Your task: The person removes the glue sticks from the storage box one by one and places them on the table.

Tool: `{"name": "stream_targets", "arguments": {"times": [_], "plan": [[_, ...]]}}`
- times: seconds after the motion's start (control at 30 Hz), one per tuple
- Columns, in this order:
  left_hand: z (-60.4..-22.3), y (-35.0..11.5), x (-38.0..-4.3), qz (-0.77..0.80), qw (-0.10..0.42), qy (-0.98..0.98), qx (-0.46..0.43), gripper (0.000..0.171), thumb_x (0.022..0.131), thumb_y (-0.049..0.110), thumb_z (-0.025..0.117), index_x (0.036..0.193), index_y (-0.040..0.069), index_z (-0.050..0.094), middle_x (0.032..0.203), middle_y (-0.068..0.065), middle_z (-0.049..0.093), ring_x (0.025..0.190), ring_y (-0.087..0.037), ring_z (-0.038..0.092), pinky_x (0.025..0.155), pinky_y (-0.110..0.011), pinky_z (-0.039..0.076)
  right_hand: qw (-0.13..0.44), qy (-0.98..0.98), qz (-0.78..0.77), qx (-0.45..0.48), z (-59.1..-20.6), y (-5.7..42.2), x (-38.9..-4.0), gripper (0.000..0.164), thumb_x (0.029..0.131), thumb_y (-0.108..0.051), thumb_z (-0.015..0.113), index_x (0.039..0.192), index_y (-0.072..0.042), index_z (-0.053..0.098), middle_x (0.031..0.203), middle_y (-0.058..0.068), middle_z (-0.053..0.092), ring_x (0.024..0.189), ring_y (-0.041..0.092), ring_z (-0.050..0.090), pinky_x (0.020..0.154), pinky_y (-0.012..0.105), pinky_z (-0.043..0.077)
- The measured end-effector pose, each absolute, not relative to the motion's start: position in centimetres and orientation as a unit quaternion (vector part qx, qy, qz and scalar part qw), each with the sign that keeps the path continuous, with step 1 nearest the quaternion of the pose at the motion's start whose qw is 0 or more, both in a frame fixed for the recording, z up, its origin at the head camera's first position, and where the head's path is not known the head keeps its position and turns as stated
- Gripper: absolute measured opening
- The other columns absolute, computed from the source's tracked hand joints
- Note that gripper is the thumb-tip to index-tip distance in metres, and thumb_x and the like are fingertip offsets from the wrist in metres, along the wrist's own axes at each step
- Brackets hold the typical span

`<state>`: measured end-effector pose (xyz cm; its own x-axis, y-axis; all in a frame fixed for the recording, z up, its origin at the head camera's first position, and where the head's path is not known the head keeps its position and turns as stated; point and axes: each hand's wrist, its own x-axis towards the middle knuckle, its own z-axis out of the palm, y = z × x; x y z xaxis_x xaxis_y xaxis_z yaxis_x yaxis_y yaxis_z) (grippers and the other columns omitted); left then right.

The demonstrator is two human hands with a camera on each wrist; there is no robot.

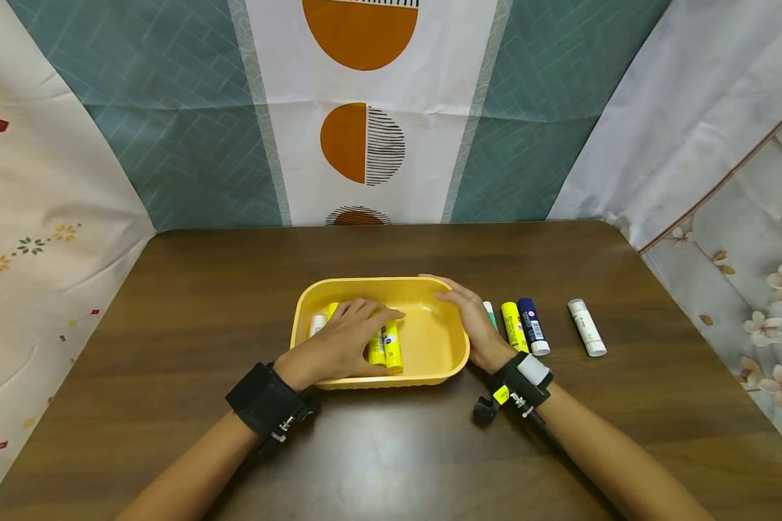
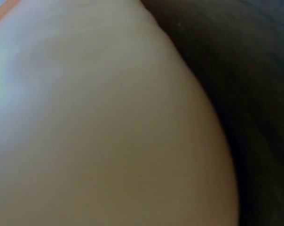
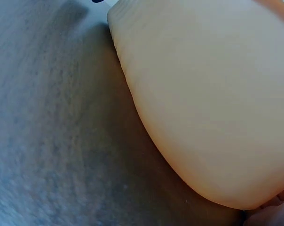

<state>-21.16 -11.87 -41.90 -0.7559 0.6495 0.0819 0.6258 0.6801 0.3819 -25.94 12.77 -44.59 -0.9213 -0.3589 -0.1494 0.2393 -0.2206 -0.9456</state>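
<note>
Brown tabletop (image 1: pixel 365 441), right fingers (image 1: pixel 457 298) round yellow tray (image 1: pixel 426 340)

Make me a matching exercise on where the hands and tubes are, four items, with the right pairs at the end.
Column one
1. Left hand
2. Right hand
3. Dark blue tube
4. White tube on the table

Column two
A. Lying farthest right, apart from the other tubes
B. Holding the right end of the tray
C. Lying right beside a yellow tube
D. Reaching in over tubes that lie in the tray

Right pairs: 1-D, 2-B, 3-C, 4-A
</note>
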Motion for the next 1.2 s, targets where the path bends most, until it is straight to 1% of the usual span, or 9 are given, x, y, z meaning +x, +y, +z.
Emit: {"name": "stream_targets", "arguments": {"times": [0.23,0.37,0.5,0.6,0.7,0.77,0.87,1.07,1.2], "plan": [[-42.2,-11.8,-21.2,0.218,0.018,0.909,0.356,0.084,0.079,0.044,0.086,0.147,0.013,0.048,0.128,-0.008,0.055,0.122,-0.026,0.045,0.106,-0.049,0.034,0.191,0.601,-0.775,-0.046,-44.5,12.9,-25.9,0.042,0.106,-0.017,0.044,0.148,-0.012,0.05,0.149,0.009,0.048,0.129,0.027,0.051,0.107,0.04,0.046],[-42.3,-11.6,-21.3,0.229,0.015,0.904,0.361,0.083,0.08,0.047,0.085,0.147,0.014,0.048,0.127,-0.007,0.053,0.12,-0.025,0.045,0.106,-0.049,0.034,0.188,0.605,-0.772,-0.048,-44.7,13.1,-25.8,0.042,0.107,-0.017,0.044,0.148,-0.013,0.051,0.148,0.009,0.049,0.126,0.026,0.052,0.104,0.038,0.048],[-42.0,-11.9,-21.2,0.244,0.018,0.903,0.352,0.084,0.081,0.051,0.082,0.149,0.017,0.046,0.131,-0.006,0.05,0.121,-0.023,0.045,0.107,-0.047,0.036,0.191,0.599,-0.777,-0.043,-44.8,13.0,-25.8,0.042,0.107,-0.016,0.044,0.148,-0.012,0.05,0.147,0.008,0.049,0.127,0.026,0.052,0.104,0.039,0.048],[-41.3,-12.4,-21.0,0.257,0.028,0.906,0.336,0.086,0.08,0.051,0.082,0.152,0.022,0.043,0.137,-0.005,0.047,0.122,-0.023,0.045,0.104,-0.047,0.041,0.193,0.596,-0.778,-0.045,-44.7,12.8,-25.8,0.042,0.107,-0.016,0.044,0.148,-0.012,0.05,0.148,0.008,0.049,0.128,0.026,0.051,0.106,0.04,0.047],[-40.1,-13.0,-20.9,0.269,0.039,0.907,0.322,0.088,0.08,0.048,0.082,0.153,0.027,0.04,0.142,-0.004,0.043,0.125,-0.023,0.044,0.103,-0.048,0.045,0.193,0.594,-0.78,-0.048,-44.5,12.8,-25.8,0.042,0.107,-0.015,0.044,0.148,-0.012,0.05,0.147,0.009,0.049,0.128,0.026,0.052,0.106,0.04,0.047],[-39.2,-13.6,-20.8,0.278,0.035,0.905,0.319,0.088,0.08,0.045,0.083,0.154,0.027,0.039,0.143,-0.004,0.042,0.125,-0.023,0.044,0.102,-0.048,0.047,0.192,0.594,-0.78,-0.049,-44.4,12.8,-25.9,0.042,0.107,-0.016,0.044,0.148,-0.012,0.05,0.147,0.009,0.05,0.127,0.026,0.052,0.105,0.039,0.048],[-37.9,-14.5,-20.7,0.284,0.02,0.904,0.32,0.088,0.08,0.04,0.084,0.154,0.027,0.039,0.144,-0.005,0.041,0.126,-0.023,0.043,0.101,-0.047,0.048,0.19,0.594,-0.781,-0.045,-44.3,12.9,-25.9,0.041,0.107,-0.016,0.045,0.147,-0.012,0.05,0.146,0.009,0.05,0.125,0.025,0.053,0.103,0.038,0.049],[-35.7,-16.7,-20.4,0.28,-0.018,0.91,0.306,0.089,0.08,0.035,0.086,0.154,0.03,0.037,0.148,-0.007,0.039,0.13,-0.026,0.04,0.1,-0.055,0.047,0.187,0.605,-0.773,-0.036,-44.3,13.1,-25.9,0.042,0.107,-0.017,0.044,0.148,-0.012,0.049,0.143,0.008,0.051,0.122,0.024,0.055,0.103,0.038,0.049],[-34.5,-18.7,-19.9,0.29,-0.02,0.915,0.281,0.092,0.08,0.029,0.086,0.155,0.033,0.034,0.151,-0.007,0.036,0.133,-0.027,0.037,0.102,-0.057,0.047,0.189,0.61,-0.769,-0.033,-44.3,12.9,-25.9,0.042,0.107,-0.017,0.044,0.148,-0.012,0.048,0.143,0.008,0.052,0.121,0.022,0.056,0.102,0.037,0.05]]}}
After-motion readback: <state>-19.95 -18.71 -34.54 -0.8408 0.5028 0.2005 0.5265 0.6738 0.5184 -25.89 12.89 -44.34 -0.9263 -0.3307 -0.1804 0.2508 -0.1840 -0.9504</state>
